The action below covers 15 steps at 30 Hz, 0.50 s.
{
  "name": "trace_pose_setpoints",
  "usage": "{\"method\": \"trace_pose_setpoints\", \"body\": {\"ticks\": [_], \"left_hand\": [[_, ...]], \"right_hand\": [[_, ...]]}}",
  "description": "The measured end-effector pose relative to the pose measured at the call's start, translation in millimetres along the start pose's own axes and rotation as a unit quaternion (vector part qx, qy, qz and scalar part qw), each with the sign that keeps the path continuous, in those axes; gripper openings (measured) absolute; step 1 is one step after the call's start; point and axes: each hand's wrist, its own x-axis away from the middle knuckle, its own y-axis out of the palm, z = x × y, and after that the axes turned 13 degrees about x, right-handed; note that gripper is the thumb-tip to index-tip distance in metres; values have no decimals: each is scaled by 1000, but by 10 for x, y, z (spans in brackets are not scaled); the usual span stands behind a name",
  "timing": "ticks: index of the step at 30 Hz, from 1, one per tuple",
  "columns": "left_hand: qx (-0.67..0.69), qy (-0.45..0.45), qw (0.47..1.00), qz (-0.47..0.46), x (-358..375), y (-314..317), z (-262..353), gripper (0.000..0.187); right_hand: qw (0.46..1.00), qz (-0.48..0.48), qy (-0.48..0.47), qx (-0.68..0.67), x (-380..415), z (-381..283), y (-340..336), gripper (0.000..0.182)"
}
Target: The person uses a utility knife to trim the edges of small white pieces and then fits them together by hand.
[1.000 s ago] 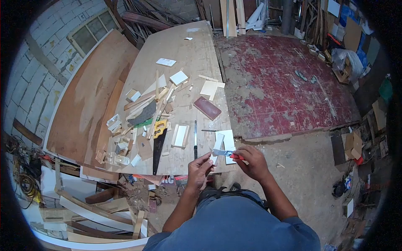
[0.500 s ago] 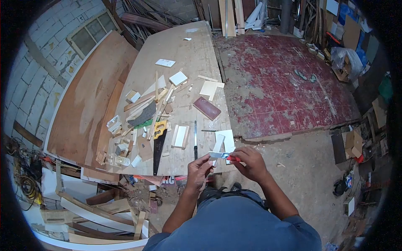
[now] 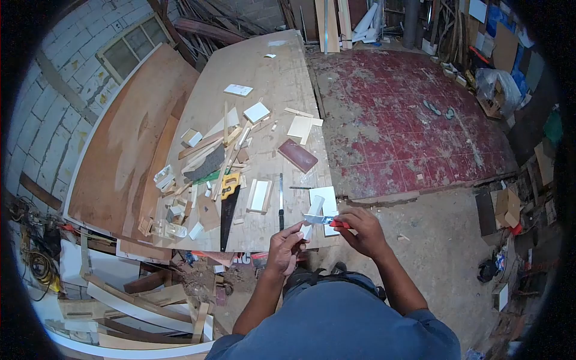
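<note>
My right hand is closed around the red handle of a knife with a flat, shiny blade pointing left. My left hand pinches a small white piece between thumb and fingers, just below the blade tip. The blade overlaps the top of this piece in the view. Both hands are in front of the near right corner of the wooden worktable. Behind the blade, white board pieces lie at the table corner.
On the table lie a handsaw with a yellow handle, a metal ruler-like strip, a dark red block and several wood offcuts. A large plywood panel leans at left. Red tiled floor spreads to the right.
The knife has shifted slightly right and its blade has turned, its tip lifting off my left fingertips. The white piece in my left hand shows more clearly.
</note>
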Motion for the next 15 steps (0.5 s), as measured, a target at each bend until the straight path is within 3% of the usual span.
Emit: {"method": "trace_pose_setpoints", "body": {"ticks": [15], "left_hand": [[-27,2,999,-23,-26,19,17,40]], "right_hand": [[1000,14,14,-14,89,176,37,28]]}}
